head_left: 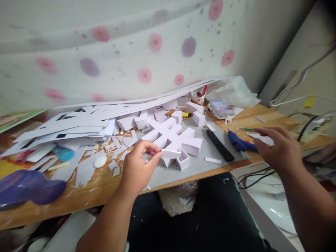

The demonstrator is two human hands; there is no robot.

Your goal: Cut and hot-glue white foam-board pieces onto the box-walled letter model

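Note:
Between the thumb and fingers of my left hand (140, 166) is a small white board strip (172, 154), pinched at its left end. It is at the near edge of a white foam-board model (174, 134) made of several box-like arms. The model rests on a grey cutting mat (162, 177). My right hand (279, 148) hangs over the table's right side, fingers apart and nothing visible in them. Just left of it lies a blue glue gun (240, 142). A black utility knife (219, 144) lies on the mat between the model and the glue gun.
White board sheets (70, 122) are piled at the back left, with scraps in front. A purple plastic object (31, 185) sits at the left edge. Behind the mat are a cup of tools (197, 98) and a plastic bag (233, 92). Dark cables (258, 175) hang at right.

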